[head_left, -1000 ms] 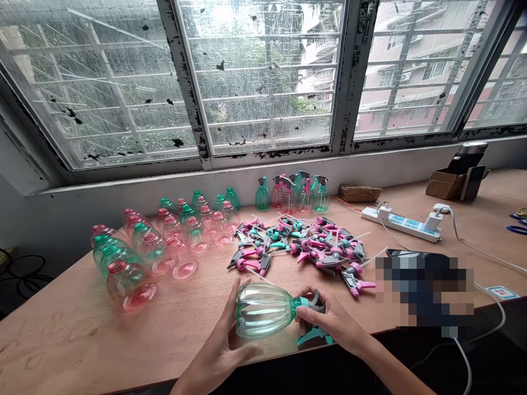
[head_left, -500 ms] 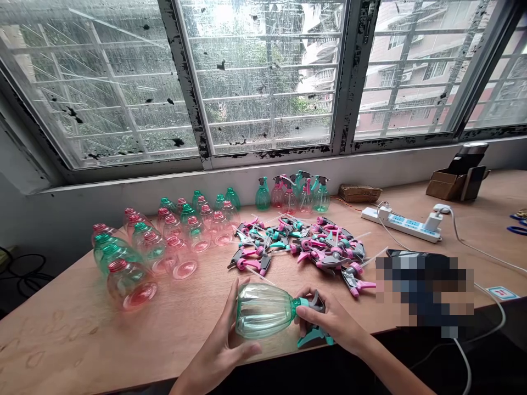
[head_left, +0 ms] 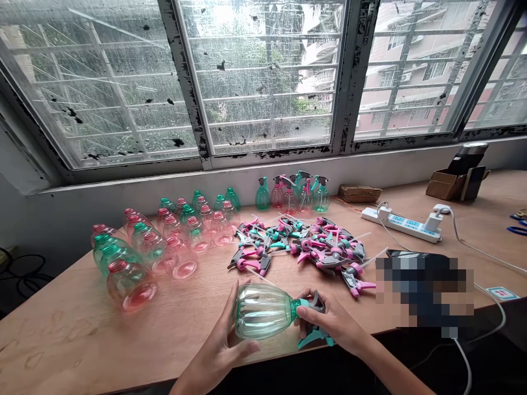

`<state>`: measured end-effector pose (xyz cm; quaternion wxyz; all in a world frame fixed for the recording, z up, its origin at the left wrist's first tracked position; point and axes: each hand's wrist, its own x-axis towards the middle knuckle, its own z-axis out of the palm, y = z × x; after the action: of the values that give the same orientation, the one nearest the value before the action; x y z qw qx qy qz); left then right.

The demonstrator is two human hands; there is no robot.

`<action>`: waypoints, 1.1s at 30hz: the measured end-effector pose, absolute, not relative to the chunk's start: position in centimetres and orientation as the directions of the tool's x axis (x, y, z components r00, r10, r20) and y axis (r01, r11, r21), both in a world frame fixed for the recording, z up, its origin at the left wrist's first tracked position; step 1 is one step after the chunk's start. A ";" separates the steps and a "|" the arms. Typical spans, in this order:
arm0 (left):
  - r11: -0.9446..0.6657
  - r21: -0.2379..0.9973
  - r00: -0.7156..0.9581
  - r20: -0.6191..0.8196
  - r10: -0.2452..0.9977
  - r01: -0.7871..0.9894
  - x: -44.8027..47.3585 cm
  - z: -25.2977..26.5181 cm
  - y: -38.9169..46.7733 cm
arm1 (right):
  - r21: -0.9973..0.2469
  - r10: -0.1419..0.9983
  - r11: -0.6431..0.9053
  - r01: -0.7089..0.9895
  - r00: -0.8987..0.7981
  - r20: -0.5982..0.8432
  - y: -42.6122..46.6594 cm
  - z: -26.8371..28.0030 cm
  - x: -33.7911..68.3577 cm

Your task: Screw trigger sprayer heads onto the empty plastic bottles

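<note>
Head view: we are finding very little change over the last second. The green ribbed bottle (head_left: 263, 311) is staying tilted on its side over the table's (head_left: 66, 323) near edge, base facing left, neck facing right. Only the left thumb is drifting slightly inward. We are judging this a steadying pause, with no fresh progress showing in the work.

The right hand (head_left: 335, 321) is keeping its fingers curled closed around the teal-and-grey trigger spray head (head_left: 313, 336), which is sitting at the bottle's neck. We are not able to confirm whether the collar is fully tightened. The left hand (head_left: 220, 351) is holding its fingers spread wide about the base, the thumb standing off; firm contact is not showing.

Beyond the hands, loose trigger sprayers (head_left: 329, 249) are lying heaped, headless pink and green bottles (head_left: 178, 258) are standing to the left, and fitted spray bottles (head_left: 321, 196) are standing by the wall.

As to markings, we are reading no brand on any bottle or sprayer. A small blue-bordered card (head_left: 503, 293) is bearing red characters too small to read, and the white power strip (head_left: 401, 224) is showing no legible wording.
</note>
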<state>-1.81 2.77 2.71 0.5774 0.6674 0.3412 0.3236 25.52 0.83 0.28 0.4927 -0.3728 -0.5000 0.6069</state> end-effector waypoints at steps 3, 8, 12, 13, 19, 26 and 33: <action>-0.102 0.993 0.568 0.046 0.822 0.067 -1.6 2.9 2.7 | -0.973 0.973 -0.027 -0.228 -0.231 0.027 0.9 0.3 25.6; -0.183 0.977 0.530 0.100 0.842 0.107 -1.7 2.3 2.7 | -0.966 0.975 -0.037 -0.257 -0.223 0.021 0.9 0.2 25.5; -0.133 0.988 0.564 0.064 0.824 0.082 -1.8 2.7 2.7 | -0.965 0.972 -0.029 -0.259 -0.233 0.033 0.8 0.1 25.5; -0.121 0.990 0.571 0.061 0.819 0.068 -1.8 2.8 2.7 | -0.966 0.971 -0.027 -0.257 -0.235 0.036 0.8 0.1 25.5; -0.180 0.980 0.562 0.101 0.821 0.087 -1.7 2.7 2.7 | -0.962 0.974 -0.020 -0.272 -0.225 0.043 0.9 0.2 25.5; -0.161 0.985 0.576 0.094 0.812 0.066 -2.0 2.1 2.8 | -0.964 0.973 -0.016 -0.267 -0.227 0.047 0.8 0.3 25.5; -0.181 0.981 0.575 0.112 0.810 0.065 -1.8 2.6 2.7 | -0.961 0.977 -0.006 -0.275 -0.206 0.053 1.0 0.4 25.4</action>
<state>-1.75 2.70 2.57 0.5563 0.6915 0.3164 0.3351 25.45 1.02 0.36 0.5144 -0.3640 -0.4822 0.6086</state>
